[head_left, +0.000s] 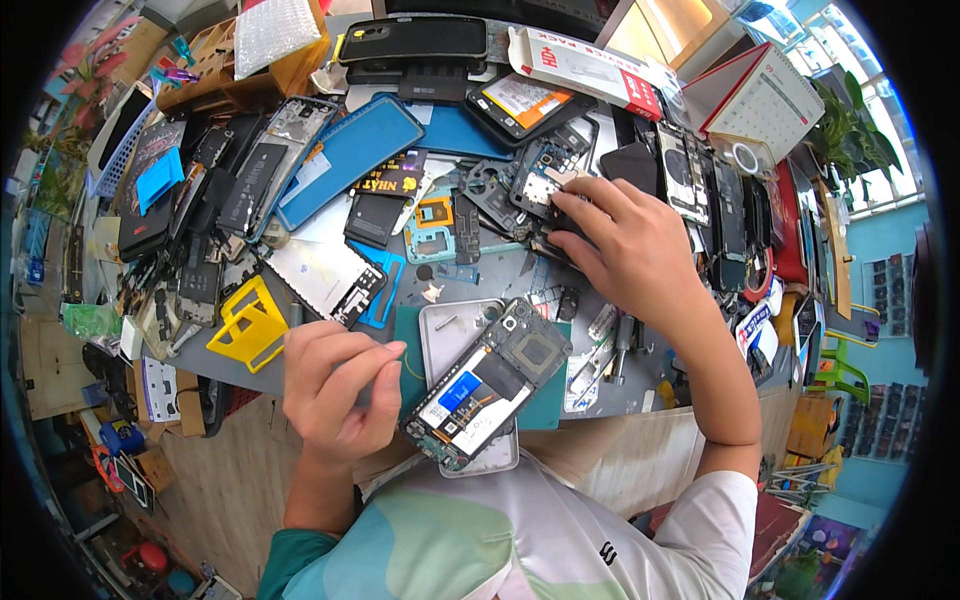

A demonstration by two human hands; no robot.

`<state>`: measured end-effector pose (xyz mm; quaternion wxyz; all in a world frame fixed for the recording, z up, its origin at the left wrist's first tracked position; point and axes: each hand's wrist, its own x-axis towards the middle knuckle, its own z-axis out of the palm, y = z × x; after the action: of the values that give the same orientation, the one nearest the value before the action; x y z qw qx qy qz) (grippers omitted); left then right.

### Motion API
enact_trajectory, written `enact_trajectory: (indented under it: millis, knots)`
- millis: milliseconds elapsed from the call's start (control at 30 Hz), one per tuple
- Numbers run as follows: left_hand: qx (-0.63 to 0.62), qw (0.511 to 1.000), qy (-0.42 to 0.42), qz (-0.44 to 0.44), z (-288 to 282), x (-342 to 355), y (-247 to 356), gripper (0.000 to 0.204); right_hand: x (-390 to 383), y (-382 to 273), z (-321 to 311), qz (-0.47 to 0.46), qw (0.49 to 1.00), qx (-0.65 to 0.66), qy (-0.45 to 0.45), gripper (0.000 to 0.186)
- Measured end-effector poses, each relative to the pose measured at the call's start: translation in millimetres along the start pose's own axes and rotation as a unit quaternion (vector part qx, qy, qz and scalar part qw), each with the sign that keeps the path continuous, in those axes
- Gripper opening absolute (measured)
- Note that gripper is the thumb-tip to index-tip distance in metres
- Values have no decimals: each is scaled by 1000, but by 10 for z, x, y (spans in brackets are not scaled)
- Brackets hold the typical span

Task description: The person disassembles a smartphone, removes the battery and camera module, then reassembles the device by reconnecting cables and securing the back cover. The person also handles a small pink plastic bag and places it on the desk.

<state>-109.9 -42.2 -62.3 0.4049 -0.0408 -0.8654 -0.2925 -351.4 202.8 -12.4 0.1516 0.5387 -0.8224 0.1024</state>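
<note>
An opened phone [485,385] lies tilted across a pale grey tray [445,335], its inner parts and a battery with a blue label showing. Left of it, my left hand [340,395] is raised with thumb and forefinger pinched; what they hold, if anything, is too small to make out. A thin yellowish strip [412,366] shows by its fingertips. Farther off on the bench, my right hand [635,245] reaches into a heap of phone parts. Its bent fingers touch a dark phone part with a metal plate [545,178]; the thumb's grip there is partly hidden.
Phone frames and a blue phone frame [350,160] crowd the left and back. A yellow plastic stand [248,325] lies near the left front. A red and white box [585,70] and a desk calendar [765,100] stand at the back right. Small tools [622,350] lie right of the mat.
</note>
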Motion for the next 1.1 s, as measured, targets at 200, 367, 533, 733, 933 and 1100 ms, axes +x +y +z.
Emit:
enact_trajectory:
  millis: [200,367,533,733,933,1100]
  knots:
    - [14,1000,4,9,1,-80,10,19,73,267,-81,56,997,27,41,29]
    - [2,1000,26,-14,5,-110,-33,19,291,439,-71,178,978,88,-57,34]
    - [-2,999,28,-22,0,-97,-21,19,402,431,-68,218,964,108,-103,39]
    - [-5,999,29,-22,-4,-101,-11,20,498,470,-130,307,910,247,-131,44]
    - [-10,999,27,-24,-7,-111,-21,19,539,496,-313,408,844,332,-107,37]
    - [-15,999,31,-32,-7,-105,-21,17,458,597,-235,241,955,174,-5,30]
